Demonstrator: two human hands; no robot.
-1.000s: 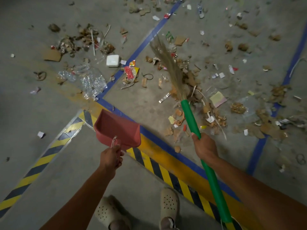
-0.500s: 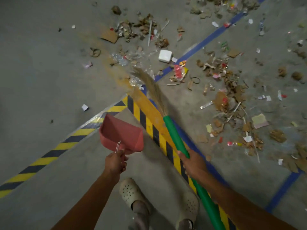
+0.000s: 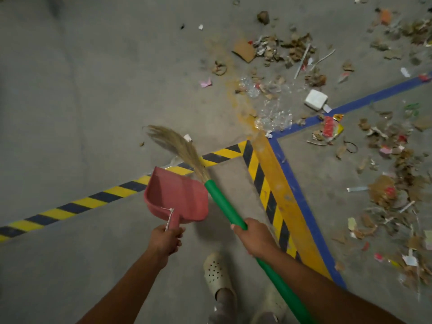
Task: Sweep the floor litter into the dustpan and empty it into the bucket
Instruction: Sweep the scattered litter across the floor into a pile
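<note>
My left hand point(image 3: 164, 240) grips the handle of a red dustpan point(image 3: 177, 197), held above the concrete floor near the striped tape; the pan looks empty. A broom with a green handle point(image 3: 224, 206) and straw bristles point(image 3: 175, 146) is gripped by my right hand point(image 3: 253, 238); its bristles point up-left, past the dustpan's far edge. Litter point(image 3: 292, 50) of cardboard scraps, paper and clear plastic point(image 3: 271, 113) lies scattered at the upper right and right, away from the broom. No bucket is in view.
Yellow-black hazard tape point(image 3: 93, 201) runs across the floor and turns a corner beside an orange and blue line point(image 3: 301, 206). A white block point(image 3: 315, 99) lies by the blue line. My feet in pale clogs point(image 3: 217, 274) stand at the bottom.
The view has swung left, so the litter has shifted to the right. The broom swung left out of the litter and now points over the hazard tape beside the dustpan.
</note>
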